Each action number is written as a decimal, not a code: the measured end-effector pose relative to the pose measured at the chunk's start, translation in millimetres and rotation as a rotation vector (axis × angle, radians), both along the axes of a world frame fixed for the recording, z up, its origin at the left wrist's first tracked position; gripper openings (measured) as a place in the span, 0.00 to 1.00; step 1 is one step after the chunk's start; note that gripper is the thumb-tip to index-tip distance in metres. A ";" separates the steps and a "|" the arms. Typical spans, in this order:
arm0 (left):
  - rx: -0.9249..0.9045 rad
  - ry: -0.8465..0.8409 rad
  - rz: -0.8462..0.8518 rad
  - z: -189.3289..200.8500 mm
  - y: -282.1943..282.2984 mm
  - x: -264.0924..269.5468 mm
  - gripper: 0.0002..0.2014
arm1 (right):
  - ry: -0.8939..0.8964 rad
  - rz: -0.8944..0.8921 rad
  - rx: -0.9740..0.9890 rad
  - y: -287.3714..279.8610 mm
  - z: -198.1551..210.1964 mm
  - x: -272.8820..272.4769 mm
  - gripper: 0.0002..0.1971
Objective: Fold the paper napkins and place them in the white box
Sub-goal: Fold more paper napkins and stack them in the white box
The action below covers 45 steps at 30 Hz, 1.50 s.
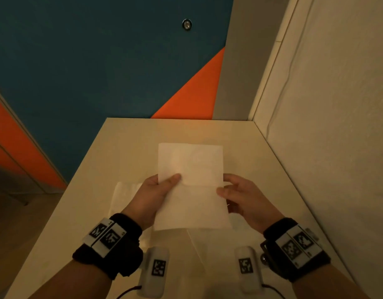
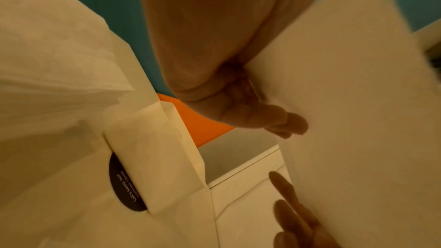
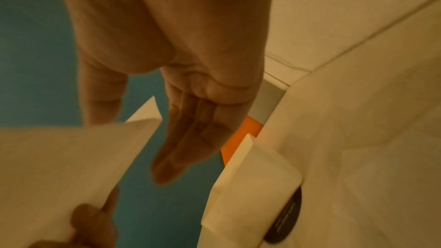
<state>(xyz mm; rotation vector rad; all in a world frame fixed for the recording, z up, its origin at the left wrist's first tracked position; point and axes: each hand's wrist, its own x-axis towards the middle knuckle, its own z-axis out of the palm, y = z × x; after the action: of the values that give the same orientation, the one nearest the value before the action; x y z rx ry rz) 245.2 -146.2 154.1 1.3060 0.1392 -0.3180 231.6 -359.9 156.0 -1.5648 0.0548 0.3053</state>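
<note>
A white paper napkin (image 1: 191, 190) with a crease across its middle hangs in the air over the table. My left hand (image 1: 156, 195) pinches its left edge, thumb on top. My right hand (image 1: 244, 197) pinches the right edge, thumb on top and straight fingers (image 2: 293, 214) under the sheet. A stack of napkins (image 1: 123, 195) lies on the table under my left hand and shows at the upper left of the left wrist view (image 2: 59, 73). The white box (image 2: 155, 157) with a dark oval label stands beyond the hands and also appears in the right wrist view (image 3: 250, 186). I cannot make it out in the head view.
The pale table (image 1: 121, 147) ends at a far edge over a blue and orange floor (image 1: 99, 61). A white wall (image 1: 337, 126) runs close along the table's right side.
</note>
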 end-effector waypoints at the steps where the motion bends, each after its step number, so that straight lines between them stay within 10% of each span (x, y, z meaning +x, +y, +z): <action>1: 0.001 0.005 -0.001 -1.2 -0.7 -0.2 0.10 | -0.005 -0.016 0.035 1.8 -3.0 -1.6 0.14; 23: 0.107 -0.070 -0.160 -6.1 30.9 8.7 0.15 | 0.015 -0.138 0.249 -4.0 -4.9 -2.0 0.20; 39: 0.343 -0.317 -0.583 10.9 8.3 2.3 0.15 | -0.431 0.355 -0.350 19.9 43.6 24.9 0.14; 45: 0.287 -0.192 -0.217 -0.1 21.9 -1.7 0.17 | -0.267 -0.006 -0.382 1.3 13.6 39.4 0.12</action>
<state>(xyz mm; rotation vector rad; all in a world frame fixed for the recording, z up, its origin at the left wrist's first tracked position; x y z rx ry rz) 243.5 -124.4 154.0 1.6335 -0.1255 -0.3637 271.1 -358.5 169.7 -1.9719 -0.0950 0.0797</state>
